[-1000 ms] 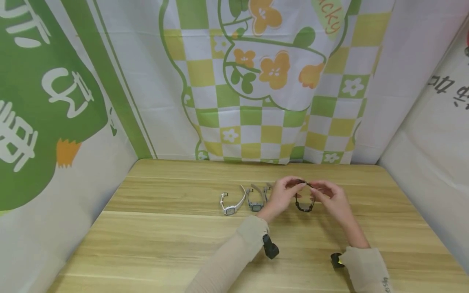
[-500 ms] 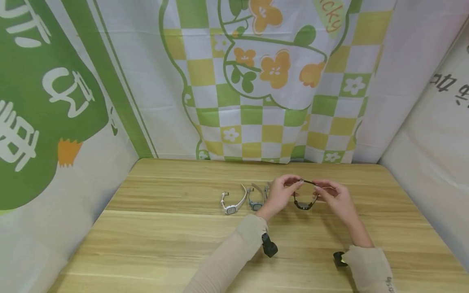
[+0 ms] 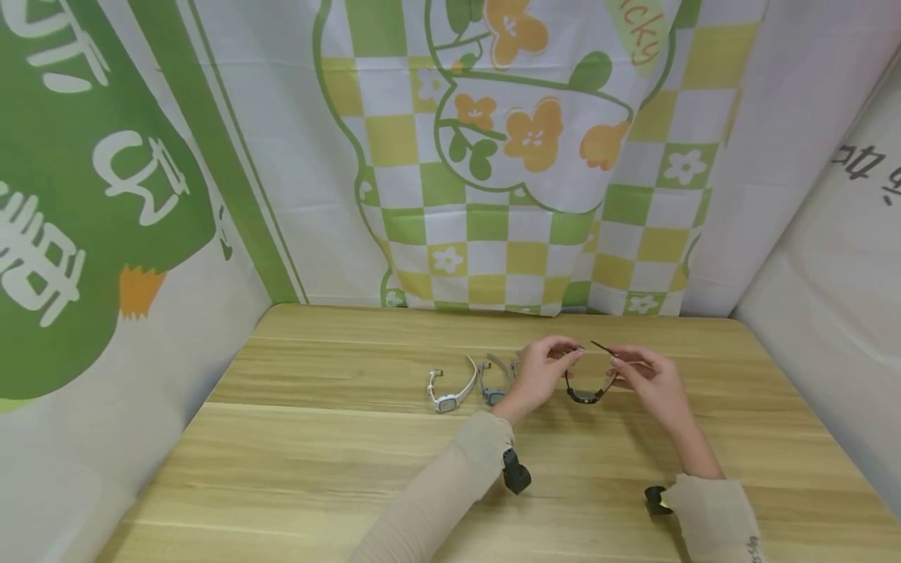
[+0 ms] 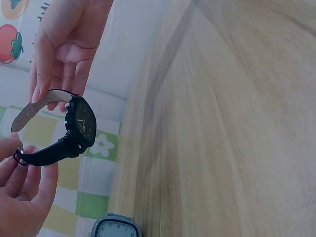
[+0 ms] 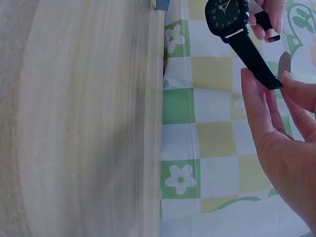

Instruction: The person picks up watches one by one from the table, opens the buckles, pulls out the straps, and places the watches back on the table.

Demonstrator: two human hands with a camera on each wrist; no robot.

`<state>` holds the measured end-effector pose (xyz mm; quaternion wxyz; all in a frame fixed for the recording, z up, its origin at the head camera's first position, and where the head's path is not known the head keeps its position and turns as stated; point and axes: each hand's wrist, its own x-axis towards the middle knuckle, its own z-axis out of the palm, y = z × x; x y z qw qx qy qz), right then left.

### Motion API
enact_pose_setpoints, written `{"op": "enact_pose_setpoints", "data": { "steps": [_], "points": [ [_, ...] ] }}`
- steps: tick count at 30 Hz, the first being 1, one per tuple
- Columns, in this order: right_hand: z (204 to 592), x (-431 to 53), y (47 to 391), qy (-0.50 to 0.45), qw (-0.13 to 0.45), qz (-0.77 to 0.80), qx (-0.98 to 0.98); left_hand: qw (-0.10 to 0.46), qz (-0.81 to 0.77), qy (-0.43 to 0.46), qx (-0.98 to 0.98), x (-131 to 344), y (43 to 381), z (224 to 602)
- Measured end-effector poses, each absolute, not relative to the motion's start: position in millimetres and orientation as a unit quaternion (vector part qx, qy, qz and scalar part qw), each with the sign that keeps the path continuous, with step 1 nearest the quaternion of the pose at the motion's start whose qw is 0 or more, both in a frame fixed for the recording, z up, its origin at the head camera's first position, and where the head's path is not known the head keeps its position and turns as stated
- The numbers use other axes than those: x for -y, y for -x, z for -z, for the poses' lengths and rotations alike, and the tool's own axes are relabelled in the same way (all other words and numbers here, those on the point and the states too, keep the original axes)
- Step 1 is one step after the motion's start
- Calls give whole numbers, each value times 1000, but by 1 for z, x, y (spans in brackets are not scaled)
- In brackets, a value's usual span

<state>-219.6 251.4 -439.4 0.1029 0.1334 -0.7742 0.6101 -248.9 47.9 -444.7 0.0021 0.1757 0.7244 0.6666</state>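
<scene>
A black wristwatch with a strap pale on its inner side is held up over the table between both hands, its dial facing away from the strap ends. My left hand pinches the buckle end of the strap; in the left wrist view the buckle shows at the fingertips. My right hand grips the other strap half between thumb and fingers, the free tip sticking out past them. The two strap ends stand apart, with a gap between them.
Left of the hands, a white watch and a grey-blue watch stand on the wooden table with straps open. Another greyish watch is partly hidden behind my left hand. A patterned cloth hangs along the back edge.
The strap ends, together one second ago, have come apart. My right hand has moved slightly right with its strap half, while my left hand has stayed nearly in place.
</scene>
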Motion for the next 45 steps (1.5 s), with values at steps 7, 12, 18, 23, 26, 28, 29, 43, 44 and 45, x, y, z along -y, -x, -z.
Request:
{"op": "enact_pose_setpoints", "data": {
  "steps": [7,12,18,23,26,28,29,43,44,45],
  "points": [
    [439,-251,219,-129,99,-602,782,1,-602,-198,-774,-47,248,443],
    [442,-251,221,-130,85,-605,781,7,-574,-218,-789,-47,250,446],
    [442,-251,225,-121,65,-595,792,-3,-511,-236,-826,-48,254,451],
    [442,-250,227,-107,46,-575,810,-5,-479,-244,-844,-48,256,453],
    [443,-251,229,-100,40,-558,823,-3,-468,-245,-849,-48,258,455],
    [444,-251,230,-97,37,-548,830,-1,-460,-246,-853,-49,259,456],
    [445,-251,231,-96,36,-544,833,0,-457,-247,-854,-49,259,457],
    [451,-251,235,-99,9,-515,851,19,-434,-238,-869,-51,271,457],
    [452,-251,236,-98,7,-515,852,20,-435,-235,-869,-51,272,458],
    [452,-251,236,-99,5,-514,852,22,-436,-231,-869,-52,274,458]
  ]
}}
